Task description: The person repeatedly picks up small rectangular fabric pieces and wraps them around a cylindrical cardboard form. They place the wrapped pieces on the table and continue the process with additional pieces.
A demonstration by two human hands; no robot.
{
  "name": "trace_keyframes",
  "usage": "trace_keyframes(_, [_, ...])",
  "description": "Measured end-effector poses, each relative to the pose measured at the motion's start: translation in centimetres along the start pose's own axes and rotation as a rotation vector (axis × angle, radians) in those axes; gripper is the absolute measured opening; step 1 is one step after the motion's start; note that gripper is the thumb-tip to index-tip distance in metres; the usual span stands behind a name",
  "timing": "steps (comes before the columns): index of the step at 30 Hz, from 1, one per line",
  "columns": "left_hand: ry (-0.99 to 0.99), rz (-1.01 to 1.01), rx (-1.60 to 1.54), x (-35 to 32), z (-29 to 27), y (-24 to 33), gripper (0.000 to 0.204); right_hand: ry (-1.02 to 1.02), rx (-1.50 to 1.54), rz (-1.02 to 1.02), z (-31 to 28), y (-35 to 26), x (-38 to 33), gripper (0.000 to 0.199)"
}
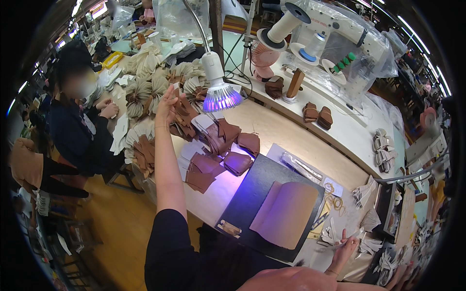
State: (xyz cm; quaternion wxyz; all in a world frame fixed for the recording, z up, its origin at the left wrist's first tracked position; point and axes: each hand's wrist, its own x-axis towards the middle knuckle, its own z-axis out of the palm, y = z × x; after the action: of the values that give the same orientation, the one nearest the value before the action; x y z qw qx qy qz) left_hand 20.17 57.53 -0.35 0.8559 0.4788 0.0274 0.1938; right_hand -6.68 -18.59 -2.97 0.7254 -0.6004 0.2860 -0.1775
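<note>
My left arm stretches to the far left of the table. There my left hand (167,103), fingers curled, is at the edge of a heap of brown leather pieces (184,114); a small whitish bit shows at the fingertips, and I cannot make out what they grip. Low on the right, my right hand (343,253) is closed on a pale thin piece (334,247) pointing left. Between the hands, a curved tan sheet (286,213) rests on a dark board (247,194). Stacked brown leather pieces (238,163) lie beyond the board's left corner.
A lit lamp (221,94) hangs over the table. Scissors (321,220) and yellowish rings (335,200) lie right of the board. Pale fabric bundles (150,89) pile up at far left, beside a seated person (80,116). A plastic-covered sewing machine (335,48) stands beyond.
</note>
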Motion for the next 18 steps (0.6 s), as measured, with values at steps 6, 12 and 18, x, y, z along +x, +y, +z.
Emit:
trace_keyframes(6, [0.178,-0.068,-0.037,1.1,-0.8,-2.0,0.058,-0.091,0.054,-0.072,-0.4,0.8,-0.2,0.022])
trace_keyframes(12, [0.325,-0.197,0.047,5.0,-3.1,-4.9,0.021,0.029,0.042,-0.034,-0.8,1.3,-0.2,0.020])
trace_keyframes(18, [0.366,-0.220,0.090,6.9,-1.9,-5.7,0.014,0.000,-0.017,-0.051,-0.9,1.5,-0.2,0.018])
